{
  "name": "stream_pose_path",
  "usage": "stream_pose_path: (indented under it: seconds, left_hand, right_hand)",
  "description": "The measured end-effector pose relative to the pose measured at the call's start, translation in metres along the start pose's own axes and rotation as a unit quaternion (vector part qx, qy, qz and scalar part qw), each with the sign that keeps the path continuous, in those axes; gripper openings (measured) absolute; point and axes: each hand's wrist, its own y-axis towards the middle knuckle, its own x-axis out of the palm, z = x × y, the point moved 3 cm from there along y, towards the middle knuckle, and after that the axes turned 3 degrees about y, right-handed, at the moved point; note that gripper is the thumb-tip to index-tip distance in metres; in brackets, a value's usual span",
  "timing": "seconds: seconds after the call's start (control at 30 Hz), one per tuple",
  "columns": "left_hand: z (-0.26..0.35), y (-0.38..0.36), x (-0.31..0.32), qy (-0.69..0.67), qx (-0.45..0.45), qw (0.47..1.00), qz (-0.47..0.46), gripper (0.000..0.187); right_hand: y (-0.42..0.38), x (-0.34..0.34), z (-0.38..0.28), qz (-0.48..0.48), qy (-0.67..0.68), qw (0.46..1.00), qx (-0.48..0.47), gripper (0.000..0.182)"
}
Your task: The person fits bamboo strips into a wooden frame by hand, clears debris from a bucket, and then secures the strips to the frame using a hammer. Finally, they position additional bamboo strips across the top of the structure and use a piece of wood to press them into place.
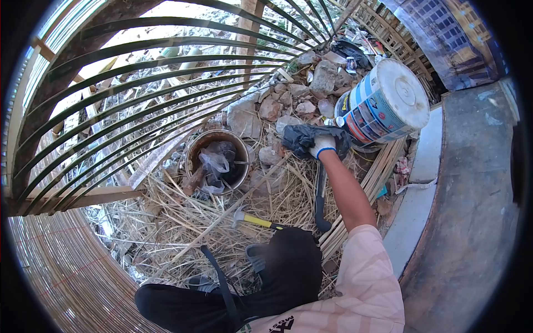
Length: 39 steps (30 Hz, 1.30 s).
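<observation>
My right hand [323, 146], in a white glove with a blue cuff, is closed on a crumpled black plastic bag [298, 140] over the stones. Just right of it a large printed paint bucket [369, 114] leans with its white end up. Below the hand lies a dark tool with a black handle [320, 208], partly hidden at its upper end. A hammer with a yellow handle [256, 221] rests on the straw near my knee. My left hand is not in view.
A round bucket [191, 149] on the left holds clear and dark plastic. Stones [270, 109] and straw [189, 233] cover the ground. A slatted bamboo frame [127, 69] stands at the upper left, and a grey board [472, 183] lines the right side.
</observation>
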Motion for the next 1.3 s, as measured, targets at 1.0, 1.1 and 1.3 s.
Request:
stream_pose_path:
  seconds: [1.0, 1.1, 1.3]
  left_hand:
    - [0.008, -0.010, 0.014, 0.087, -0.037, 0.988, 0.119, 0.056]
    - [0.012, -0.010, 0.026, 0.036, -0.097, 0.991, 0.089, 0.049]
    - [0.023, -0.008, 0.007, 0.067, -0.108, 0.976, 0.175, 0.065]
  right_hand:
    - [0.025, 0.084, 0.027, 0.010, -0.017, 0.993, -0.114, 0.051]
    - [0.025, 0.056, 0.004, -0.003, -0.028, 0.991, -0.129, 0.051]
    - [0.028, 0.021, -0.043, -0.001, -0.034, 0.986, -0.166, 0.051]
